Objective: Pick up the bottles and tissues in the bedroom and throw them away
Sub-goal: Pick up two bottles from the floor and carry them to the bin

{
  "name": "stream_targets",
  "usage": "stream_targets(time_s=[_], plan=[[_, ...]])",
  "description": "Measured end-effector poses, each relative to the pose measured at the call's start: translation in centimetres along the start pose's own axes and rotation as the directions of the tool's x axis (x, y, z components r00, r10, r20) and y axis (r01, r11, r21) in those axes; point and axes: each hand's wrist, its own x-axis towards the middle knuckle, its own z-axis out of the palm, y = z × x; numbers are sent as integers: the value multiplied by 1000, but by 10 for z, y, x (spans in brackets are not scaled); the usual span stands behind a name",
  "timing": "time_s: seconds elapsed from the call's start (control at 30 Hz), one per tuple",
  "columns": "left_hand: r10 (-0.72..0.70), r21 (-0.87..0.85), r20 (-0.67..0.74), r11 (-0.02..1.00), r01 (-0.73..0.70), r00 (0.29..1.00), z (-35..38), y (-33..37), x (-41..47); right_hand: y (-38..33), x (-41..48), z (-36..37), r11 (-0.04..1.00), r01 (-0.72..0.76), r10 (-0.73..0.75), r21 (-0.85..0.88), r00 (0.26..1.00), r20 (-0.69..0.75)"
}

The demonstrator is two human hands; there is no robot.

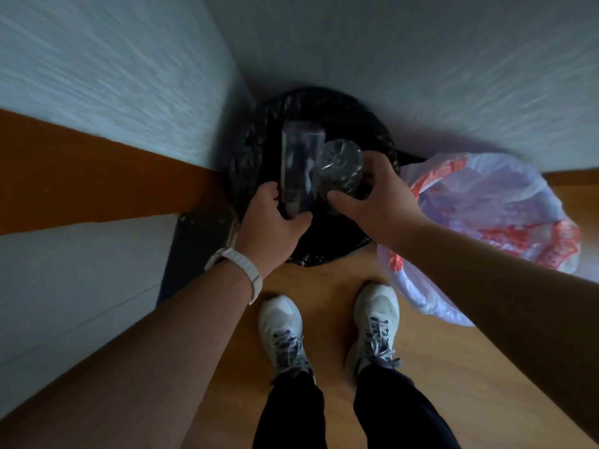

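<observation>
Left hand (272, 218) grips tall bottle (299, 163) pointing away, right hand (379, 196) grips second bottle (340, 170) end-on

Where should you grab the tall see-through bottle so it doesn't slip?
Probably round its body near the end closest to the person, coming from the left. The tall bottle has long, even sides that fingers can wrap, which is how the left hand holds it above the black-lined bin. The crumpled bottle in the right hand crowds its right side.

A clear tall bottle (299, 166) and crumpled bottle (342, 171) are held side by side over the bin (384, 147).
</observation>
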Motion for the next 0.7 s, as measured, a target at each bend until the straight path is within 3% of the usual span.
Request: stream_targets(time_s=[0.1, 0.2, 0.43, 0.7], plan=[[23, 80, 27, 997, -25, 999, -11, 9, -20, -1, -13, -6, 1000, 1, -1, -2, 1000, 11], [181, 227, 72, 955, -193, 981, -35, 24, -47, -16, -32, -27, 987, 52, -42, -154, 997, 64], [406, 450, 131, 789, -419, 905, -106, 80, -94, -81, -84, -89, 785, 309, -226, -537, 950, 217], [530, 637, 214, 561, -528, 821, -179, 164, -183, -181, -195, -157, 680, 332, -272, -654, 942, 195]])
